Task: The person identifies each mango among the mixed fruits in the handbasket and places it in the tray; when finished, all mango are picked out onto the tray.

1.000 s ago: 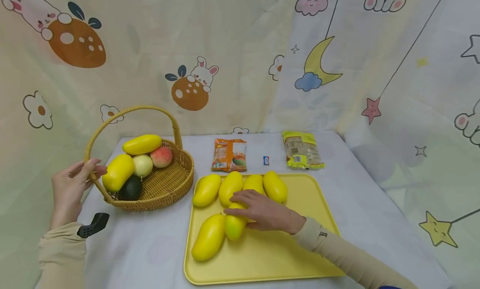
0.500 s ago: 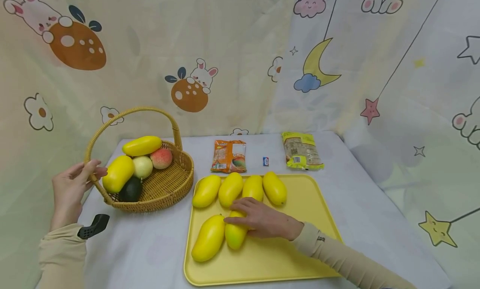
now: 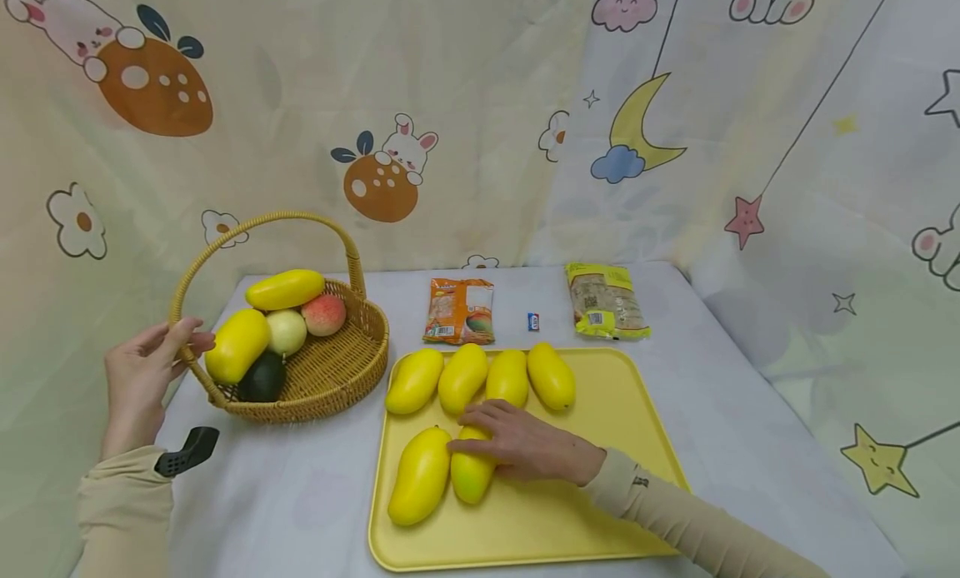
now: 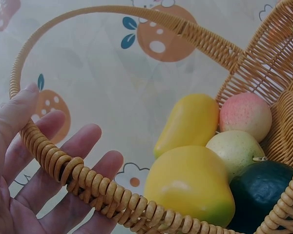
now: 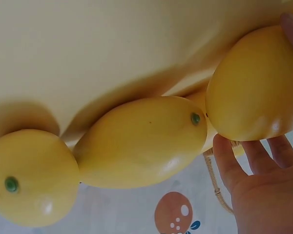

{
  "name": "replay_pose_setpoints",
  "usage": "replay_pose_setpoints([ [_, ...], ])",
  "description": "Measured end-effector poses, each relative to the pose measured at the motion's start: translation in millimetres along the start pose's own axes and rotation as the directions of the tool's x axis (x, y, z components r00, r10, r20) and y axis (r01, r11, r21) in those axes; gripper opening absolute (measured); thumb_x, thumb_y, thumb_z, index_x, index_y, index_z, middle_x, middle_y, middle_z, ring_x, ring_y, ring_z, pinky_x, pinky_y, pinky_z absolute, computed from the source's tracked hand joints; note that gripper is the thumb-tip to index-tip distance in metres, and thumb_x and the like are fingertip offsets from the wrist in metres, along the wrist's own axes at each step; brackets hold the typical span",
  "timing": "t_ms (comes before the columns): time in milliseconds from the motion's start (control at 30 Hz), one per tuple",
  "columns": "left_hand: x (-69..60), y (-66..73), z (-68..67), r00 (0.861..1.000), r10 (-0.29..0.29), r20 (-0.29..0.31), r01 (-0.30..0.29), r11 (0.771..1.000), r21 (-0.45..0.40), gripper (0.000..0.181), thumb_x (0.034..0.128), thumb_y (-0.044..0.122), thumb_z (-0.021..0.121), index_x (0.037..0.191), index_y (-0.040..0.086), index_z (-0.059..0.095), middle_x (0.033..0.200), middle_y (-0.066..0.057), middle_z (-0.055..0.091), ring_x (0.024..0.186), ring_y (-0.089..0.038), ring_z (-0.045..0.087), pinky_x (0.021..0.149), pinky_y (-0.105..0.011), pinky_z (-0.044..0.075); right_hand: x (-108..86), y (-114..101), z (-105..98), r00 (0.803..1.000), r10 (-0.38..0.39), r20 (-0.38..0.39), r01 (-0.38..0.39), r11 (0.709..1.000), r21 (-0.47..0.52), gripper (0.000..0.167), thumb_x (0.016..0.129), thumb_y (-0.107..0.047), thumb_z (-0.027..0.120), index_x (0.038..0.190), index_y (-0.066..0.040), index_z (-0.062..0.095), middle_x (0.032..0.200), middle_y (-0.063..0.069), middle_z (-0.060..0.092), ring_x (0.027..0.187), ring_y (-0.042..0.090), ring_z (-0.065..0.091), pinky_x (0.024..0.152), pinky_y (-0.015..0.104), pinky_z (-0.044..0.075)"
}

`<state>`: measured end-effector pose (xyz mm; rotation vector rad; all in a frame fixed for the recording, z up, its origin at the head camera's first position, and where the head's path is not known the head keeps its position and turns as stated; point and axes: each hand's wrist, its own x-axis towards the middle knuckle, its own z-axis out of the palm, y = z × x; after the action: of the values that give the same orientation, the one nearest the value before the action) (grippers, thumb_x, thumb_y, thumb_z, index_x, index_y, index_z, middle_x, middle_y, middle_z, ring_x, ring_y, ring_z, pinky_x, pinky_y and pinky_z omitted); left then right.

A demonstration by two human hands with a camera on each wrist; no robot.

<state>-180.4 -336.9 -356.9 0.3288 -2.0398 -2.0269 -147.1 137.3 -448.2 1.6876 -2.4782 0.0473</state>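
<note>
My right hand (image 3: 525, 442) lies over a yellow mango (image 3: 472, 475) on the yellow tray (image 3: 585, 520), thumb on one side and fingers on the other; the right wrist view shows this grip on the mango (image 5: 259, 87). Left of it lies another mango (image 3: 419, 476), and several more form a row behind. At the wicker basket (image 3: 315, 405), my left hand (image 3: 142, 378) holds the handle's left side, thumb and fingers around the rim (image 4: 102, 187). Inside the basket are two yellow mangoes (image 3: 237, 346), a green fruit (image 3: 286, 332), a peach (image 3: 324, 315) and a dark green fruit (image 3: 262, 378).
Behind the tray lie an orange packet (image 3: 459, 311), a tiny blue packet (image 3: 533, 321) and a yellow-and-clear bag (image 3: 606, 301). The basket stands left of the tray on a white-covered table (image 3: 285, 495). A printed curtain (image 3: 480, 145) hangs behind and at the sides.
My right hand and its mango have shifted slightly toward the tray's front. The mango to their left has turned a little and moved slightly right. My left hand has stayed at the basket handle.
</note>
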Motion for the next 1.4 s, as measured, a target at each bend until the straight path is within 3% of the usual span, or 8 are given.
replay_pose_setpoints([
  [600,-2.7,0.3,-0.8,1.0,0.0,-0.005,0.0,1.0,0.003,0.035,0.0831,0.04,0.071,0.108,0.014,0.071,0.076,0.009,0.073,0.076,-0.001,0.064,0.058,-0.008,0.045,-2.3,-1,-7,0.999,-0.006,-0.039,0.007,0.999,0.031,0.072,0.079,-0.028,0.08,0.142,-0.024,0.046,0.141,0.01,0.046,0.131,0.024,0.041,0.107,0.04,0.038],
  [833,-2.0,-0.1,-0.7,1.0,-0.001,-0.004,0.001,1.0,0.017,0.036,0.0837,0.04,0.07,0.108,0.014,0.07,0.076,0.01,0.072,0.076,-0.001,0.065,0.059,-0.008,0.045,6.8,-1,-23,0.997,-0.037,-0.068,0.046,0.991,0.127,0.076,0.079,-0.03,0.08,0.144,-0.023,0.041,0.143,0.01,0.044,0.131,0.022,0.043,0.107,0.038,0.039],
  [1100,-2.9,-0.2,-1.1,1.0,-0.003,0.0,0.003,1.0,0.016,0.036,0.0839,0.041,0.07,0.108,0.014,0.07,0.077,0.01,0.072,0.077,-0.001,0.065,0.059,-0.008,0.046,31.4,5,-36,0.993,-0.049,-0.104,0.067,0.981,0.18,0.071,0.081,-0.026,0.077,0.143,-0.02,0.043,0.141,0.011,0.044,0.128,0.023,0.045,0.105,0.036,0.04],
  [1400,-2.3,0.9,1.0,1.0,0.008,0.001,-0.008,1.0,0.0,0.034,0.0834,0.038,0.071,0.106,0.013,0.072,0.075,0.009,0.073,0.073,-0.003,0.066,0.061,-0.01,0.047,85.1,19,-41,0.991,-0.049,-0.123,0.067,0.987,0.145,0.062,0.085,-0.026,0.074,0.141,-0.019,0.046,0.138,0.009,0.047,0.126,0.023,0.046,0.106,0.034,0.038],
])
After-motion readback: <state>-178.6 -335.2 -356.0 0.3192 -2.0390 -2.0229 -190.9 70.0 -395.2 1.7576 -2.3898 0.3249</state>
